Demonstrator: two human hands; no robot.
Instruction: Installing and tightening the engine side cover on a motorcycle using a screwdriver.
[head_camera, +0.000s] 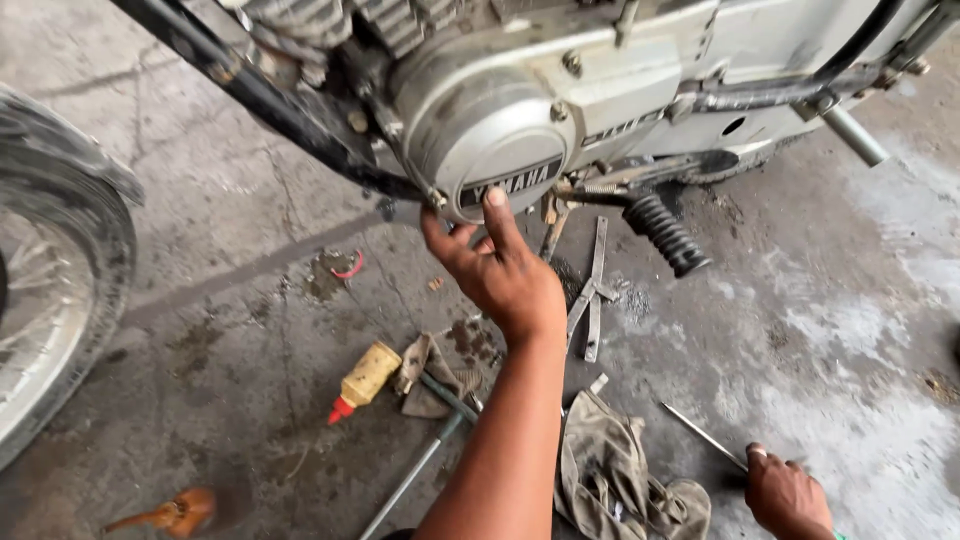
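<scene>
A: Where is the left hand (500, 275)?

B: Raised to the round silver engine cover (480, 125) of the motorcycle. Its fingers are spread apart and the fingertips touch the cover's lower edge; the grip closes on nothing.

A: And the right hand (785, 495)?

B: Low by the bottom edge of the view, resting on the concrete floor (250, 210). Its grip is clamped on the end of a thin metal rod (705, 437) that slants up and left along the floor.

A: What crowds the floor beneath the engine?

B: A pair of flat metal bars (592, 295) lies just right of the left wrist, under the ribbed black footpeg (665, 235). A crumpled grey rag (610, 475) sits between the forearm and the right hand. Left of the forearm lie a yellow squeeze bottle with a red tip (362, 380), a smaller dirty cloth (430, 375) and a long-handled tool (425, 460).

A: Any open room?

B: The floor to the right, past the footpeg, is bare though stained. At the left edge the front tyre (70, 300) closes that side, with a brown oil can (175, 512) near the bottom left corner.
</scene>
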